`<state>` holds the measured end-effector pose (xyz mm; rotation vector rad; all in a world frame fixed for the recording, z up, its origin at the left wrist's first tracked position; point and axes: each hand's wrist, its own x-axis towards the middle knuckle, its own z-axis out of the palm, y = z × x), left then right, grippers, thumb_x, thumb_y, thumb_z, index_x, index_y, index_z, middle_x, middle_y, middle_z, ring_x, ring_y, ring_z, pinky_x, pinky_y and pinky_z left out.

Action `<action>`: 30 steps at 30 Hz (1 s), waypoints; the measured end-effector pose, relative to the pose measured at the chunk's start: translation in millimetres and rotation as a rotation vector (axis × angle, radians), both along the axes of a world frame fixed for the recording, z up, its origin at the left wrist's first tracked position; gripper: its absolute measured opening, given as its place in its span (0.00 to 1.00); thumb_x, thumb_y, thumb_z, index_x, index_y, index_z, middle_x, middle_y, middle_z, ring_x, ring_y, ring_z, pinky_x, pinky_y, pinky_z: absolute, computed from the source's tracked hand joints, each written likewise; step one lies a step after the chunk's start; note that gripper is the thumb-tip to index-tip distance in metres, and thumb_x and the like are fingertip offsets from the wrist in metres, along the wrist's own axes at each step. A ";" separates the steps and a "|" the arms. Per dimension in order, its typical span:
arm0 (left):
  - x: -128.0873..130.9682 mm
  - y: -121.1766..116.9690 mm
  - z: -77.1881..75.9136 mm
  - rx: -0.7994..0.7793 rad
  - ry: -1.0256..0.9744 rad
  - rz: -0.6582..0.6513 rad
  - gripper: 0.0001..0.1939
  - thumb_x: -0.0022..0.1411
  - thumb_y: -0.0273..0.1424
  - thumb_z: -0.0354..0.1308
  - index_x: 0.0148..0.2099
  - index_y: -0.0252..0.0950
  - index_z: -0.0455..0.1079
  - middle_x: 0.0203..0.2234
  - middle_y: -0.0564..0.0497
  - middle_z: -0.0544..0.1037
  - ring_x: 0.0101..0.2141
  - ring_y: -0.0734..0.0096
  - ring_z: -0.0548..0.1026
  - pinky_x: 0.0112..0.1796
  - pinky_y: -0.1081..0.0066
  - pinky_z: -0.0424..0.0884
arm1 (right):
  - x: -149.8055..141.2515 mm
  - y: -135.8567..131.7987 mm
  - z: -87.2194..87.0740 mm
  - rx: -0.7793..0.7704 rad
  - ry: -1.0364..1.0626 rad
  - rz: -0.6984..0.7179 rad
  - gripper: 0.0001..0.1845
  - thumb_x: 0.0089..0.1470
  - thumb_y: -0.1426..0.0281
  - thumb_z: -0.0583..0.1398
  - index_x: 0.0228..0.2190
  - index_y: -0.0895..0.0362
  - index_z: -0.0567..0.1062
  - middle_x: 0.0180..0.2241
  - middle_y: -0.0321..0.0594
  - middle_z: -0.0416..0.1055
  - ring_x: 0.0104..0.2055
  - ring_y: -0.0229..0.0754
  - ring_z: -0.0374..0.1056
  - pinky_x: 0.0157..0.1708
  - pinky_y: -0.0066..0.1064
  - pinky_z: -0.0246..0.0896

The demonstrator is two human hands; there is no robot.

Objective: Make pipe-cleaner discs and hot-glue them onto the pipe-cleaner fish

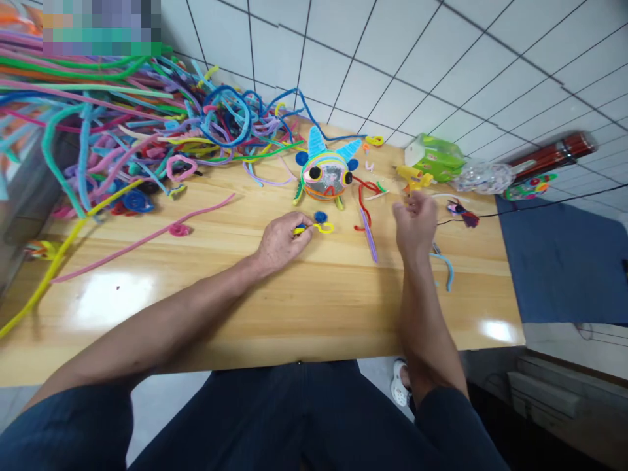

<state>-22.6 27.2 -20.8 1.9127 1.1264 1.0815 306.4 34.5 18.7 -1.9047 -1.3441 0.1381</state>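
My left hand is closed in a pinch on a yellow pipe cleaner, whose bent end sticks out to the right. A bit of blue shows between the fingers. Just beyond the fingertips lies a blue pipe-cleaner coil. Farther back stands a pipe-cleaner animal figure with blue horns and round black-and-yellow eyes. My right hand has its fingers curled at the handle of a yellow glue gun, which points left. The fingers partly cover the handle.
A large heap of coloured pipe cleaners fills the left back. Purple and red strips lie between the hands. A green box, a clear bag and a dark red cylinder line the wall. A black cord crosses the right side.
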 end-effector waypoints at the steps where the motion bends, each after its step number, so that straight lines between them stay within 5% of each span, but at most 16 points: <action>1: -0.1 -0.1 1.4 -0.001 -0.019 -0.004 0.08 0.70 0.33 0.59 0.41 0.38 0.79 0.38 0.47 0.88 0.38 0.65 0.83 0.43 0.67 0.79 | -19.0 -10.8 2.7 -0.061 0.131 0.130 0.30 0.57 0.50 0.67 0.55 0.53 0.75 0.49 0.48 0.76 0.48 0.52 0.74 0.55 0.54 0.73; 5: 1.1 -3.8 12.0 -0.050 -0.107 0.003 0.09 0.72 0.36 0.60 0.42 0.37 0.78 0.37 0.48 0.86 0.36 0.68 0.82 0.42 0.69 0.78 | -98.4 -41.7 13.1 -0.236 0.640 0.493 0.31 0.52 0.46 0.73 0.51 0.48 0.79 0.46 0.41 0.81 0.48 0.47 0.77 0.52 0.43 0.76; 9: 3.9 -10.1 23.0 -0.089 -0.198 -0.027 0.12 0.72 0.40 0.61 0.41 0.38 0.78 0.35 0.50 0.85 0.35 0.68 0.80 0.41 0.70 0.77 | -140.7 -46.4 16.9 -0.217 0.889 0.511 0.26 0.52 0.44 0.73 0.41 0.51 0.84 0.37 0.38 0.83 0.38 0.42 0.76 0.44 0.38 0.75; 13: 4.4 -13.2 25.9 -0.175 -0.200 -0.062 0.18 0.73 0.47 0.60 0.38 0.38 0.77 0.30 0.52 0.82 0.33 0.69 0.76 0.38 0.70 0.74 | -143.8 -33.9 14.1 -0.117 0.950 0.385 0.27 0.50 0.41 0.74 0.30 0.53 0.82 0.25 0.35 0.77 0.28 0.38 0.70 0.32 0.34 0.70; 20: 8.1 -16.7 18.6 -0.352 -0.320 -0.091 0.19 0.70 0.47 0.62 0.35 0.37 0.73 0.23 0.58 0.65 0.26 0.75 0.62 0.31 0.72 0.62 | -139.2 -7.4 17.3 0.137 0.972 0.277 0.29 0.55 0.40 0.71 0.27 0.52 0.77 0.21 0.29 0.69 0.22 0.32 0.60 0.23 0.27 0.55; 30: 6.5 -12.2 15.7 -0.250 -0.245 -0.219 0.16 0.69 0.45 0.68 0.37 0.37 0.83 0.32 0.50 0.75 0.34 0.70 0.72 0.39 0.68 0.67 | -126.9 -2.2 27.0 0.197 1.007 0.324 0.27 0.53 0.45 0.75 0.26 0.53 0.75 0.21 0.27 0.66 0.19 0.30 0.58 0.20 0.25 0.55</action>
